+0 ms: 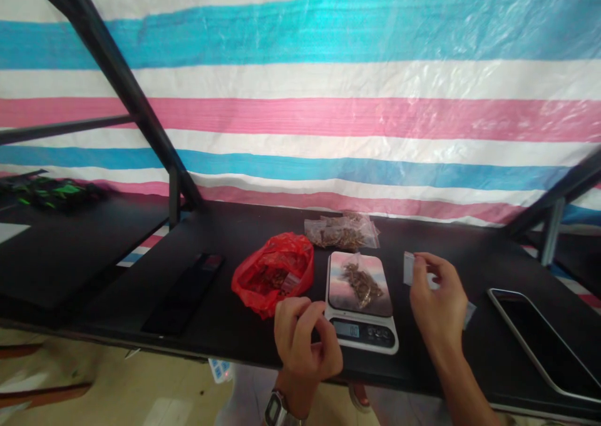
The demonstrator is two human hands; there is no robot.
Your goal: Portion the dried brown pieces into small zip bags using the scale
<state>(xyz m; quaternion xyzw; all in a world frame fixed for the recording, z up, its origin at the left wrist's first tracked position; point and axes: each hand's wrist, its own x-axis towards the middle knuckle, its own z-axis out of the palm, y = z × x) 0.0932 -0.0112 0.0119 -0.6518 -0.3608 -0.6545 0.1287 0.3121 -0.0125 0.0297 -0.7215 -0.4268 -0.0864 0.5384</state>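
Observation:
My right hand (439, 298) pinches a small clear plastic bag (409, 269) just right of the digital scale (335, 338). Across the scale's plate lies a clear bag of small brownish pieces (362, 284), perhaps screws. The display appears to read 0.0. My left hand (305, 338) is curled at the scale's front left corner, with nothing visible in its fingers. Beside it sits an open red plastic bag (246, 282), with small brownish pieces and a bit of clear plastic inside. More clear plastic (469, 313) shows partly behind my right wrist.
Several filled clear bags (340, 232) lie behind the scale. A phone-like device (547, 344) rests on the black table (263, 219) at right, and a dark flat object (185, 294) at left. Black frame bars (122, 88) stand before a striped plastic sheet (328, 119).

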